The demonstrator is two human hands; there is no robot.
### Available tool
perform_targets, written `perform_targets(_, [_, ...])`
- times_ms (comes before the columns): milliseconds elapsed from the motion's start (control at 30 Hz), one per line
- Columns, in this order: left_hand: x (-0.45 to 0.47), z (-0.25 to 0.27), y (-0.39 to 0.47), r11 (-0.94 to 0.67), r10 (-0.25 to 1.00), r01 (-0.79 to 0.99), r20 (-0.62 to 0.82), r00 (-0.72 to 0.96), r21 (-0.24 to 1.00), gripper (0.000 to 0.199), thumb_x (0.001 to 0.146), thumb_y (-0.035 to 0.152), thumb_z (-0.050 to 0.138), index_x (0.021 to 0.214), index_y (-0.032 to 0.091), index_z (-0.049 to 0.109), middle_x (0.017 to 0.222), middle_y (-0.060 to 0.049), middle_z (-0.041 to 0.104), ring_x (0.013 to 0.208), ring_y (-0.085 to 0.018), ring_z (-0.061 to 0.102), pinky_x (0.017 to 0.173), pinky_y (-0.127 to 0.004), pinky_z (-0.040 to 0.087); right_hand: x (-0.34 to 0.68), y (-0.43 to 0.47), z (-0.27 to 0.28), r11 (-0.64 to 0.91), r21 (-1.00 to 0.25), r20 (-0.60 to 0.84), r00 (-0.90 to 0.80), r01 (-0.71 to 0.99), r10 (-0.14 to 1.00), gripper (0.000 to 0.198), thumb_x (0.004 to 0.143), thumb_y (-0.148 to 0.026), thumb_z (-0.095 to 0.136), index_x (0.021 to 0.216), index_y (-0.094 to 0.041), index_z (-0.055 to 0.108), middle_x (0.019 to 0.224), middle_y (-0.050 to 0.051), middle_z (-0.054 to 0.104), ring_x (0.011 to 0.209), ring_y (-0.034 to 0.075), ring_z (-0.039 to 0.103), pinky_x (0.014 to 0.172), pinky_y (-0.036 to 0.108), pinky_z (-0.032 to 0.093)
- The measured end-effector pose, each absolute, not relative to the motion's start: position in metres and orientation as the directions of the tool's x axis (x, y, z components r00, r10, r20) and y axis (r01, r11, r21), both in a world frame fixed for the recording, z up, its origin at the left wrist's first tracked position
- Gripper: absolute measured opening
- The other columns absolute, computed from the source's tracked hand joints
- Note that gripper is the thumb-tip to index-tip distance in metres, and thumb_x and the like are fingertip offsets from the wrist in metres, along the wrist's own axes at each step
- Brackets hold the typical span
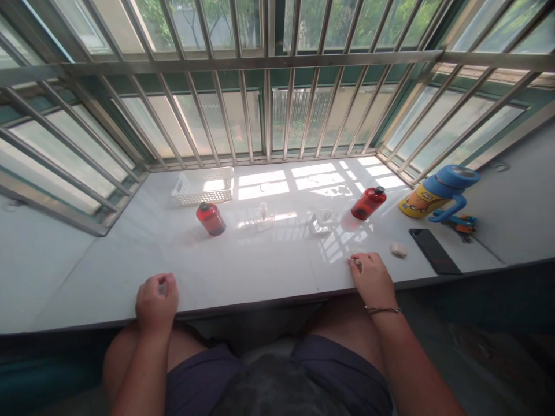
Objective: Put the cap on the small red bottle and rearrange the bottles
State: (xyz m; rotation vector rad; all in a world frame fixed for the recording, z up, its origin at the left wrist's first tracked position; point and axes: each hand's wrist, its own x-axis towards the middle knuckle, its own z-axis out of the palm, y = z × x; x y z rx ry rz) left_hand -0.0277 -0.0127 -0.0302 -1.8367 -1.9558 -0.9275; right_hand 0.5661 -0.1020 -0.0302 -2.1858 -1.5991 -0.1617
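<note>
My left hand (156,300) rests on the front edge of the white sill (243,260), fingers curled in with nothing visibly in them. My right hand (372,277) lies palm down on the sill near its front edge, fingers loosely bent, holding nothing. A small pale lump (398,249) lies just beyond the right hand. Two red bottles with black caps stand further back: one (210,218) at the centre left, one (368,203) at the centre right. Between them sit two small clear containers, one (264,218) left of the other (324,221).
A white perforated basket (203,186) stands at the back left by the window bars. At the right lie a yellow and blue flask (436,196), a black phone (434,251) and a small orange and blue item (463,223). Metal bars (266,110) close off the window.
</note>
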Motion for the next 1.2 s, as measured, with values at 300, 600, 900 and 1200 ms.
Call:
perform_targets(300, [-0.027, -0.030, -0.013, -0.040, 0.765, 0.972, 0.632, -0.120, 0.232, 0.027, 0.103, 0.042, 0.052, 0.099, 0.019, 0.066, 0.095, -0.013, 0.073, 0.089, -0.032, 0.066, 0.081, -0.042, 0.052, 0.615, -0.114, 0.013, 0.167, -0.309, 0.144, -0.128, 0.936, 0.981, 0.030, 0.093, -0.014, 0.049, 0.106, -0.022, 0.075, 0.133, 0.015, 0.066, 0.122, 0.028, 0.065, 0.111, 0.045, 0.051])
perform_targets(600, [-0.026, -0.029, -0.012, -0.035, 0.764, 0.971, 0.632, -0.126, 0.236, 0.027, 0.103, 0.042, 0.051, 0.098, 0.019, 0.065, 0.094, -0.013, 0.072, 0.088, -0.032, 0.065, 0.080, -0.042, 0.052, 0.605, -0.108, -0.001, -0.084, -0.219, 0.217, 0.132, 0.972, 0.967, 0.027, 0.100, -0.026, 0.051, 0.113, -0.016, 0.072, 0.113, 0.015, 0.075, 0.104, 0.028, 0.071, 0.091, 0.038, 0.056])
perform_targets(900, [-0.025, -0.028, -0.013, -0.025, 0.782, 0.955, 0.601, -0.165, 0.295, 0.026, 0.100, 0.042, 0.053, 0.095, 0.021, 0.066, 0.089, -0.011, 0.069, 0.085, -0.031, 0.063, 0.079, -0.042, 0.050, 0.577, -0.093, -0.031, -0.076, -0.151, 0.259, 0.114, 0.986, 0.959, 0.029, 0.103, -0.018, 0.048, 0.115, -0.015, 0.075, 0.115, 0.015, 0.075, 0.102, 0.027, 0.067, 0.097, 0.039, 0.053])
perform_targets(1200, [-0.025, -0.028, -0.014, -0.041, 0.770, 0.966, 0.624, -0.132, 0.255, 0.024, 0.102, 0.040, 0.052, 0.094, 0.021, 0.064, 0.086, -0.010, 0.068, 0.082, -0.029, 0.062, 0.077, -0.039, 0.047, 0.521, -0.054, -0.023, -0.017, -0.202, 0.229, 0.064, 0.979, 0.971, 0.030, 0.104, -0.014, 0.046, 0.113, -0.015, 0.075, 0.111, 0.014, 0.074, 0.105, 0.027, 0.066, 0.100, 0.036, 0.051])
